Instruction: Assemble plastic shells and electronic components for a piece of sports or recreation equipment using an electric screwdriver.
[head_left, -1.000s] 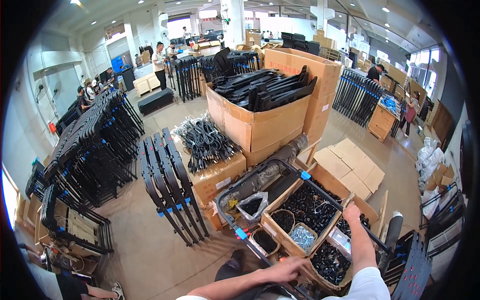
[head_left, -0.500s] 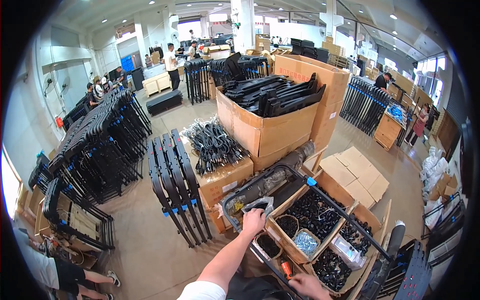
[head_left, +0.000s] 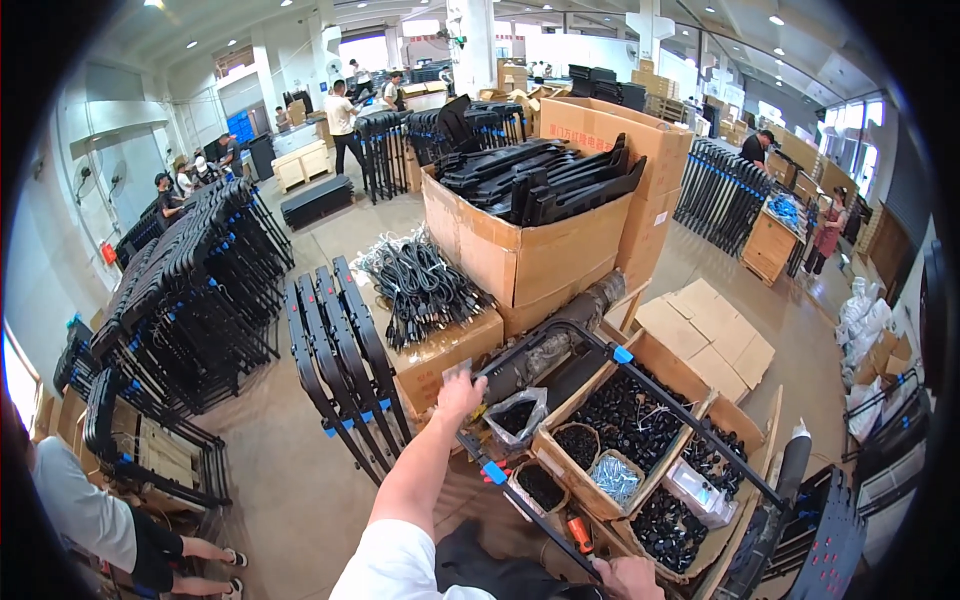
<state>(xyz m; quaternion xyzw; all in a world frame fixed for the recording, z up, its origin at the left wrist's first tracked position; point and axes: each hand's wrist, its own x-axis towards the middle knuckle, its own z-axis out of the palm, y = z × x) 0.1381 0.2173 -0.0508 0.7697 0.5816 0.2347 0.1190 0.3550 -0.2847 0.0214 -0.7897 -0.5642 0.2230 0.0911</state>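
A black tubular frame [head_left: 700, 432] with blue wraps lies across the open parts boxes in front of me. My left hand [head_left: 460, 396] is closed around its left corner, beside the cardboard box of cables. My right hand [head_left: 628, 577] grips the near end of its tube, low in the picture. Between my hands, a blue wrap [head_left: 493, 472] sits on the near tube. Inside the frame's outline are a clear bag of black parts [head_left: 517, 416], a small basket of black pieces [head_left: 540, 487] and an orange-handled tool [head_left: 578, 532].
Compartments hold black knobs [head_left: 630, 410] and silver screws [head_left: 614, 482]. Ahead stand a carton of black parts [head_left: 570, 255] and bundled cables [head_left: 425, 285]. Black frames [head_left: 335, 340] stand at left. A person [head_left: 85, 500] is at the lower left; others work farther back.
My left hand has moved left from the clear bag onto the frame's corner. The frame has shifted slightly, and its near blue wrap now shows. My right hand has moved slightly right.
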